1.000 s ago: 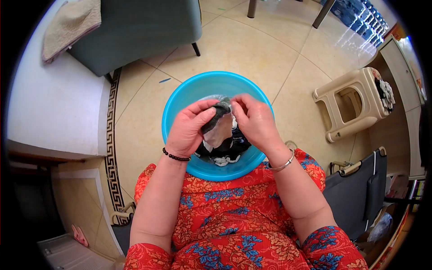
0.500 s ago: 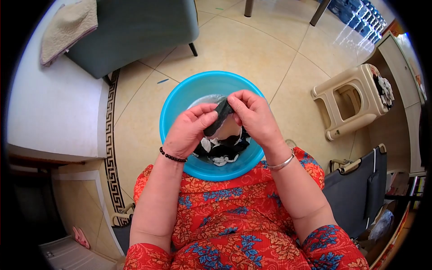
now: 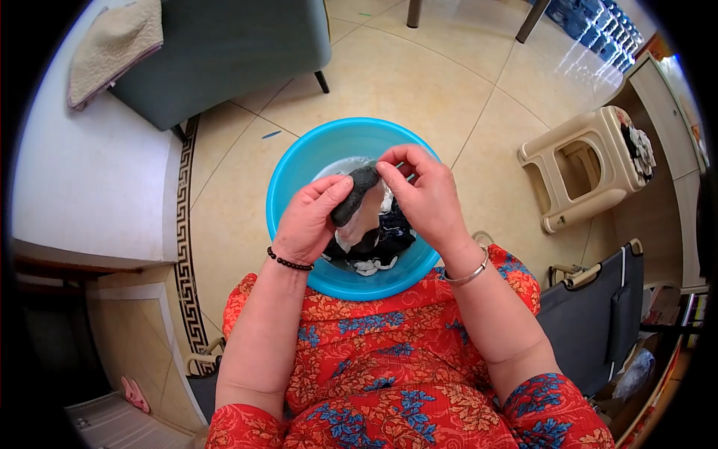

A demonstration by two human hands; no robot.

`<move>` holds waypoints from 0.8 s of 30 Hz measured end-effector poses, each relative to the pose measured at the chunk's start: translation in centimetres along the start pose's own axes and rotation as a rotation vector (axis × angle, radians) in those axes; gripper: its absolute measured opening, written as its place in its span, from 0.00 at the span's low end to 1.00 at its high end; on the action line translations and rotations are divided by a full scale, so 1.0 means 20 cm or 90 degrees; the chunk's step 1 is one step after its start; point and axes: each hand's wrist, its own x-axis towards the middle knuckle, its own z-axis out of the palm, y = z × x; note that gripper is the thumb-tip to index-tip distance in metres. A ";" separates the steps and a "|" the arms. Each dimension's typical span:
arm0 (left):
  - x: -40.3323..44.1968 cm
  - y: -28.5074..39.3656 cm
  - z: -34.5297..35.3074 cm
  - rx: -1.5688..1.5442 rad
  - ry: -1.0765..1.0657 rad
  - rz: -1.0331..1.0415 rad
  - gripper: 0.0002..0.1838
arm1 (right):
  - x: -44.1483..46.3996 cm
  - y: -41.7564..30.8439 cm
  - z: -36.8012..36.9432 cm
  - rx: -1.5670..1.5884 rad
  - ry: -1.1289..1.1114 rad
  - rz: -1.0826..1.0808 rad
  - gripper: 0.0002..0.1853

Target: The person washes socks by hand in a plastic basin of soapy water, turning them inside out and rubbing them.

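I have the left hand (image 3: 305,215) pinching a dark cloth (image 3: 354,198), its thumb flat on the near face. The remaining left fingers pass behind the fabric, and I cannot verify their position. I have the right hand (image 3: 428,200) with thumb and forefinger pressed together at the cloth's upper right end; the amount of material between those tips is too small to read. The dark cloth is located above the blue basin (image 3: 340,142), between the two hands. A pale, sheer piece (image 3: 364,219) hangs directly below it (I cannot determine whether the two are joined).

Inside the basin, dark and white laundry (image 3: 393,239) lies in a heap. My left hand and wrist cover part of it, so individual items cannot be separated. The basin's near rim sits against the red patterned garment (image 3: 374,359), which the lower picture border cuts off. At upper right, the blue bottles (image 3: 591,30) run into the black lens edge. The bundle on the beige stool (image 3: 572,168) is partly cropped by viewing angle and stays unidentified.

Relative to the frame half a second ago, the dark cloth changes from a taut, narrow strip to a fuller, rounded shape. The right fingers now arch higher. Basin and stool show no displacement.
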 end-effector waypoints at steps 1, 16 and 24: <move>0.00 0.00 -0.01 -0.004 0.002 -0.001 0.12 | -0.01 -0.02 0.00 -0.032 -0.009 -0.050 0.07; -0.02 0.01 0.02 0.037 0.019 0.012 0.14 | -0.02 -0.01 0.02 -0.237 0.072 -0.202 0.04; -0.02 -0.01 0.05 0.247 0.061 0.109 0.14 | -0.03 -0.02 0.03 -0.313 0.007 -0.332 0.03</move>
